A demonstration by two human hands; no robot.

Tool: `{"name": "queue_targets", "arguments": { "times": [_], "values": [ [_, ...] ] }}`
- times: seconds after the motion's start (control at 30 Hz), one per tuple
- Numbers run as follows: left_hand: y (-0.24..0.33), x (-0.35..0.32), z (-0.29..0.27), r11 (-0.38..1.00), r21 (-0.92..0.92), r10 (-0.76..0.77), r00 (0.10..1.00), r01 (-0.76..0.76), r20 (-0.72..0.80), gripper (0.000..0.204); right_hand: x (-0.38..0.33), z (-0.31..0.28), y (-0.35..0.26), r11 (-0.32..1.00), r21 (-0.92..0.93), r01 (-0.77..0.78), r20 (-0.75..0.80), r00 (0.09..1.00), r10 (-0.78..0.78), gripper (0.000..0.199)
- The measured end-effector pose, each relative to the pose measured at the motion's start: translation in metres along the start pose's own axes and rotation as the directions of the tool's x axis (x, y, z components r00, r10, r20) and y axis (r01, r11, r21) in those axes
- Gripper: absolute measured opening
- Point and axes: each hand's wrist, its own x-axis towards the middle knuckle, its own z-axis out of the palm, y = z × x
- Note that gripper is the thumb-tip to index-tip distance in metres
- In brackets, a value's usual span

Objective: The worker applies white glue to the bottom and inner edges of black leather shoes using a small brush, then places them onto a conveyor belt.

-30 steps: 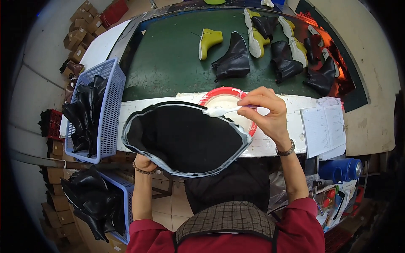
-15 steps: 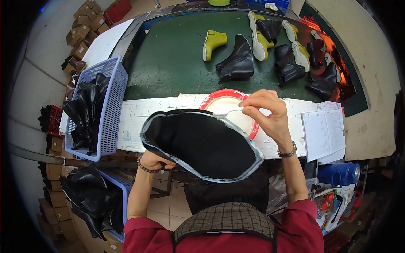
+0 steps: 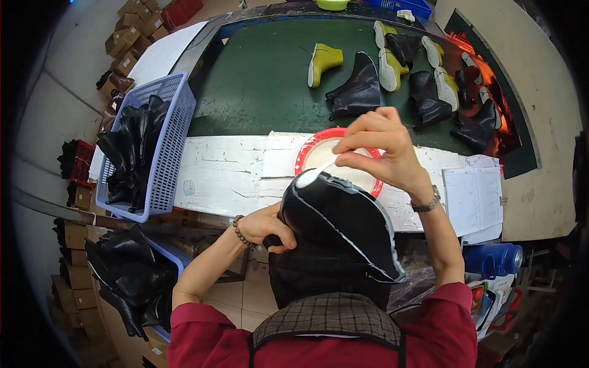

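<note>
My left hand (image 3: pixel 268 228) is closed on a black leather boot upper (image 3: pixel 334 214), held above my lap. The upper's edge carries a whitish wet-looking coating, thickest along the far and right sides. My right hand (image 3: pixel 383 150) pinches a small white spoon-like applicator (image 3: pixel 311 177), its rounded end at the far edge of the upper. Just beyond, on the white board, sits a red-rimmed bowl (image 3: pixel 305 150) of creamy white liquid, partly hidden by my right hand and the upper.
Yellow boot forms (image 3: pixel 324 61) and black boot uppers (image 3: pixel 356 89) lie on the green tabletop (image 3: pixel 257 73). Blue baskets of black uppers (image 3: pixel 178 132) stand at left. An open notebook (image 3: pixel 472 199) and a blue flask (image 3: pixel 492 260) are at right.
The boot upper has turned and tilted, so its opening looks narrower. My left hand has shifted right and slightly nearer the middle. The applicator has moved left to the upper's far edge.
</note>
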Motion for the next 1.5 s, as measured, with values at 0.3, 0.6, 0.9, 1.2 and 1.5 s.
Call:
{"name": "queue_targets", "arguments": {
  "times": [0.3, 0.6, 0.9, 1.2, 1.5],
  "values": [
    [-0.009, -0.025, -0.039, 0.964, 0.055, 0.266, 0.951, -0.261, -0.157, 0.054, -0.046, -0.001, 0.017, 0.963, 0.168, -0.213, -0.15, 0.96, 0.238, 0.018],
    [-0.007, -0.04, -0.055, 0.778, -0.157, 0.589, 0.794, -0.608, -0.154, 0.098, -0.096, 0.016, 0.027, 0.875, 0.331, -0.354, -0.227, 0.87, 0.438, 0.014],
    [0.061, 0.002, -0.06, 0.804, -0.108, 0.552, 0.802, -0.584, -0.229, 0.04, -0.143, 0.029, 0.113, 0.55, 0.674, -0.493, -0.26, 0.539, 0.801, 0.022],
    [0.212, 0.185, -0.14, 0.762, -0.098, 0.521, 0.697, -0.64, -0.493, 0.012, -0.144, 0.057, 0.158, 0.525, 0.781, -0.339, -0.427, 0.323, 0.844, 0.017],
    [0.319, 0.393, -0.213, 0.724, -0.092, 0.556, 0.657, -0.684, -0.509, 0.016, -0.143, 0.056, 0.151, 0.508, 0.741, -0.44, -0.444, 0.247, 0.861, 0.018]
  ]
}}
